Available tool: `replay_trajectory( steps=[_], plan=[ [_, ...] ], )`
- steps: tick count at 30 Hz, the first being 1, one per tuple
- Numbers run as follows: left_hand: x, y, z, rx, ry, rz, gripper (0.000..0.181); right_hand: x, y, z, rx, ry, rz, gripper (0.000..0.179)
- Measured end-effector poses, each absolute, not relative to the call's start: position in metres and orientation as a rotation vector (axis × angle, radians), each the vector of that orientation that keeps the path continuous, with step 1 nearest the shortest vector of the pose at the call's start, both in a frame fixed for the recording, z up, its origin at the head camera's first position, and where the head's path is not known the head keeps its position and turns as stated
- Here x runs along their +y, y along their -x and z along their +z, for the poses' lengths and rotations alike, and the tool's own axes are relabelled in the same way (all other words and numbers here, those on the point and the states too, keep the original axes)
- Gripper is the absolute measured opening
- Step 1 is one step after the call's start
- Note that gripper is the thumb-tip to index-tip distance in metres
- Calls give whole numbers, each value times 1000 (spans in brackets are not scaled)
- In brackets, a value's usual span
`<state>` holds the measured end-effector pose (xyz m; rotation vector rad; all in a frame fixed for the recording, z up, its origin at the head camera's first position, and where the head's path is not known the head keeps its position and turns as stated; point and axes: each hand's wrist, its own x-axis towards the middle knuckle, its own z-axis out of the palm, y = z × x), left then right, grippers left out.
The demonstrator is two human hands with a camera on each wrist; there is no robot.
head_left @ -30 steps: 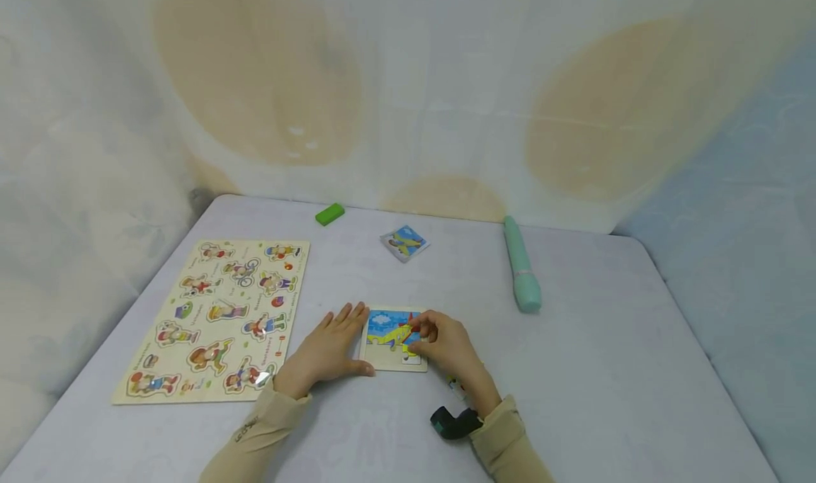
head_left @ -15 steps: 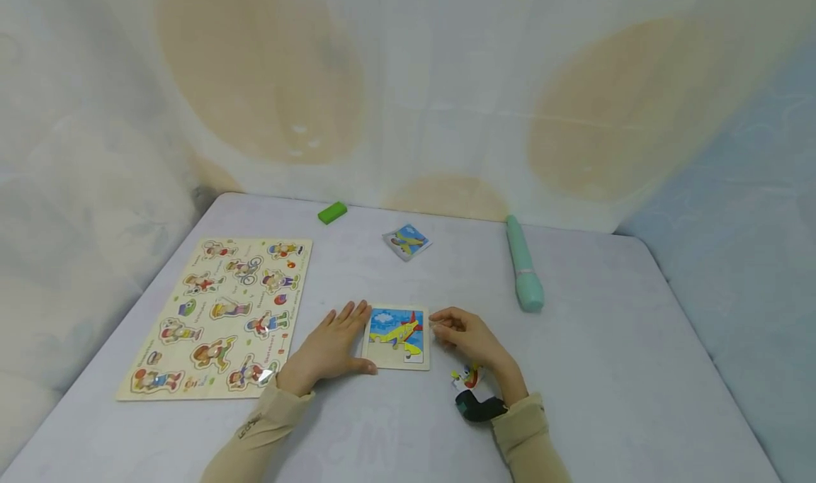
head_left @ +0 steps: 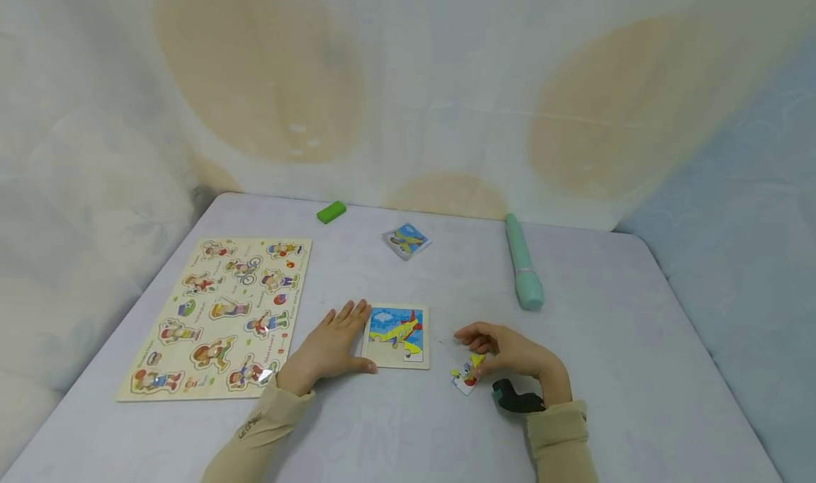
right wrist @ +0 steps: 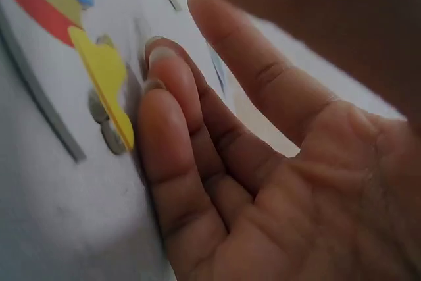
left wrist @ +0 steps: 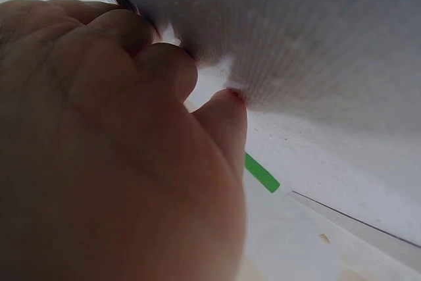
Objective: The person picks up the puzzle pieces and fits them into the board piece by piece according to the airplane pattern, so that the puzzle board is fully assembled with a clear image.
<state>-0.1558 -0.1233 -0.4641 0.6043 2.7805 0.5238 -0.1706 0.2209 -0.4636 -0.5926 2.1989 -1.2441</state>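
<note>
A small wooden jigsaw tray (head_left: 381, 358) with a yellow aeroplane picture lies mid-table in the head view; its lower left is bare wood. My left hand (head_left: 328, 348) rests flat at the tray's left side, fingers straight and thumb along its lower left corner. To the right of the tray lies a small cluster of loose jigsaw pieces (head_left: 465, 377), white, yellow and red. Over them hovers my right hand (head_left: 519, 355), fingers loosely bent. In the right wrist view, a yellow piece (right wrist: 105, 80) lies just beside the fingertips, with nothing held between fingers and thumb.
A large wooden puzzle board (head_left: 210, 396) with cartoon figures lies at the left. Towards the back are a green block (head_left: 331, 212) and a square aeroplane picture card (head_left: 406, 241). A mint-green wand-shaped object (head_left: 524, 277) lies at the right. Fabric walls stand around the table.
My right hand has let go of the tray's piece and moved right and towards me, to the loose pieces. The left hand stays in place.
</note>
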Motion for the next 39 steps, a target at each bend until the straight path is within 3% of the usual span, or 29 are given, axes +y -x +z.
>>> replay_trajectory(
  steps=[7, 15, 29, 39],
  plan=[
    [-123, 156, -464, 2778, -587, 533, 104, 196, 168, -465, 2571, 531, -988, 68],
    [-123, 156, -466, 2778, -583, 520, 104, 187, 175, -475, 2734, 226, -1095, 31],
    [-122, 156, -462, 2772, -586, 531, 104, 176, 176, -473, 2805, 195, -1221, 49],
    [-123, 157, -464, 2782, -582, 519, 104, 171, 179, -474, 2671, 240, -1275, 50]
  ],
)
